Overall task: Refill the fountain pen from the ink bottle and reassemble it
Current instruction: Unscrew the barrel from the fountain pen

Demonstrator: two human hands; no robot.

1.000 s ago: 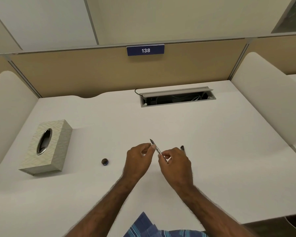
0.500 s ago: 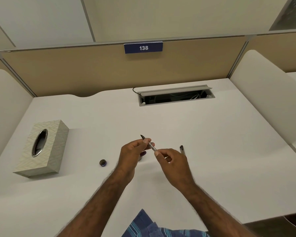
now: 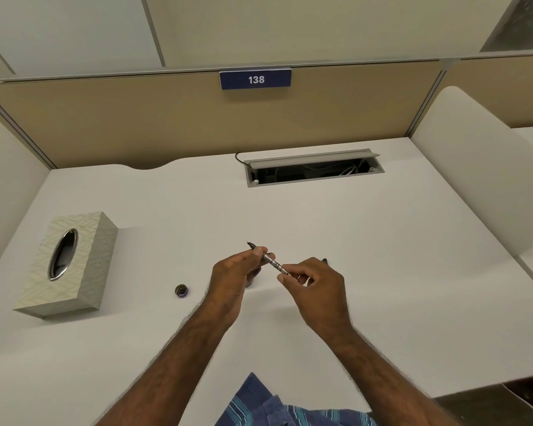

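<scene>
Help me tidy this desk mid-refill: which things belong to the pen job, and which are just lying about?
Belongs to the job:
- pen section with nib, held by left hand and right hand
- small round cap
- dark pen part behind the right hand

Lying about:
- tissue box
- cable tray
- number plate 138

Even, soft overhead lighting; bright white desk (image 3: 382, 256), no glare. Faint shadows right of tissue box (image 3: 65, 265) and under forearms. Wide-angle bowing toward frame edges. Slight overall softness.
</scene>
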